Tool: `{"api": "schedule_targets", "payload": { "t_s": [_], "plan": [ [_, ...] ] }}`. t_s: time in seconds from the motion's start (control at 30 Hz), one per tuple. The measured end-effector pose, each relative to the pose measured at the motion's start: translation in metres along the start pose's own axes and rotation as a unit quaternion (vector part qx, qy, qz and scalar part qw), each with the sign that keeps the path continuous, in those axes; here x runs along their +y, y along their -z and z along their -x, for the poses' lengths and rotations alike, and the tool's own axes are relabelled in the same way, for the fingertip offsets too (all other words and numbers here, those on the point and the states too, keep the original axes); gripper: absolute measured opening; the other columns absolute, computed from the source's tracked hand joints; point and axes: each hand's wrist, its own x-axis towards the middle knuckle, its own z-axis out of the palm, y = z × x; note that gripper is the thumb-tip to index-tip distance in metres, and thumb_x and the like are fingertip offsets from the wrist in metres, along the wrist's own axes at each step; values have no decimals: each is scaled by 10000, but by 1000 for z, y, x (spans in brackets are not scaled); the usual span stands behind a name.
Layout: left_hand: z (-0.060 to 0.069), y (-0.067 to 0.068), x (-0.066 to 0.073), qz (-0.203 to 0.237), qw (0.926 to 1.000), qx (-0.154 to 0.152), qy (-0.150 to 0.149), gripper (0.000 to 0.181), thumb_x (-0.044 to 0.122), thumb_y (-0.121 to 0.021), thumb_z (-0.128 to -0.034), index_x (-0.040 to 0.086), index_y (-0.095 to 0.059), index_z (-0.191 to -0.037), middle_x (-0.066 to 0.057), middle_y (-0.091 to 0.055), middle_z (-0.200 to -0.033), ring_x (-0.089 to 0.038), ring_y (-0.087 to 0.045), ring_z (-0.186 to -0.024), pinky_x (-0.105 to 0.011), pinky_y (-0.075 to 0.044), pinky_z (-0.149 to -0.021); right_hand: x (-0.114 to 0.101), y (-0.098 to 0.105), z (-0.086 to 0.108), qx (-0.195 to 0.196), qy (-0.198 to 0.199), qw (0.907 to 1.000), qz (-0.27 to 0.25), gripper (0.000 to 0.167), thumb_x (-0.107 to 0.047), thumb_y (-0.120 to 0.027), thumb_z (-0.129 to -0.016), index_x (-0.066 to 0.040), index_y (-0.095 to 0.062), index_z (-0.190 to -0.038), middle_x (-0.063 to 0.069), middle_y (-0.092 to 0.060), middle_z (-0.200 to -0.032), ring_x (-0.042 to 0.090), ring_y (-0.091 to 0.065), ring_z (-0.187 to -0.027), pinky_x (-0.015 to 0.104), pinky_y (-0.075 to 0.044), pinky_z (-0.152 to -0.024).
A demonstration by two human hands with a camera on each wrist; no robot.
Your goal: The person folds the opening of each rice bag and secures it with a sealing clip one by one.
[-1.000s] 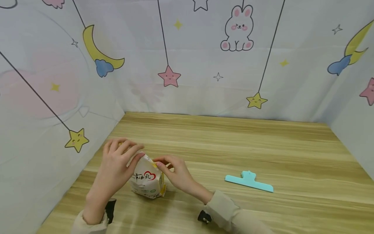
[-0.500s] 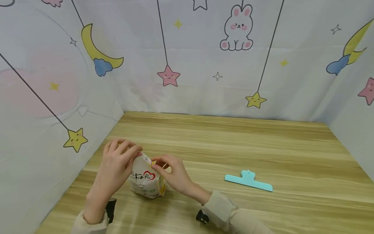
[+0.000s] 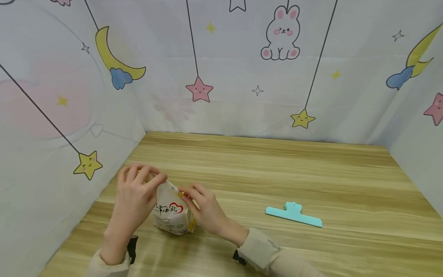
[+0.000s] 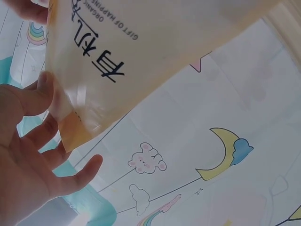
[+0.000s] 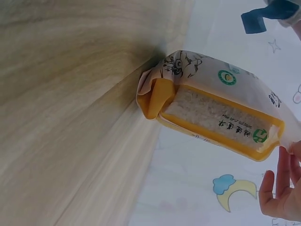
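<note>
A white and yellow bag of rice (image 3: 169, 215) stands on the table at the left in the head view. The right wrist view shows a window in its side with pale grains behind it. My left hand (image 3: 133, 196) pinches the bag's upper left corner between thumb and fingers. At the right end of the top edge, my right hand (image 3: 205, 209) pinches the bag with thumb and fingertips. In the left wrist view the bag's top (image 4: 141, 42) looks flat and drawn out. A turquoise bag clip (image 3: 294, 215) lies apart, to the right of my right hand.
The wooden table (image 3: 346, 177) is bordered at the back and both sides by white fabric walls (image 3: 235, 69) printed with stars, moons and a rabbit. The left wall stands close to my left hand.
The fingers of my right hand have shifted slightly along the bag's top edge. My left hand keeps its grip on the other corner. The clip lies where it was.
</note>
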Motion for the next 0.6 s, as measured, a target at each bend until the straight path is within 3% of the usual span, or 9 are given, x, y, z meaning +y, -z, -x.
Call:
{"api": "schedule_targets", "payload": {
  "t_s": [0.4, 0.6],
  "plan": [
    [1, -2, 1, -174, 9995, 251, 6, 375, -205, -573, -551, 110, -634, -744, -91, -562, -787, -332, -494, -845, -529, -345, -769, 2, -4, 0, 60, 342, 9983, 469, 199, 15, -521, -863, -19, -576, -1052, 45, -542, -866, 95, -589, -772, 43, -433, -701],
    [1, -2, 1, -212, 9996, 166, -27, 395, -218, -574, -542, 105, -634, -762, -100, -565, -800, -339, -491, -844, -523, -345, -773, 2, -4, 1, 104, 359, 9974, 608, 215, -6, -535, -861, -28, -584, -1068, 36, -553, -867, 80, -561, -750, 41, -422, -683]
  ]
}}
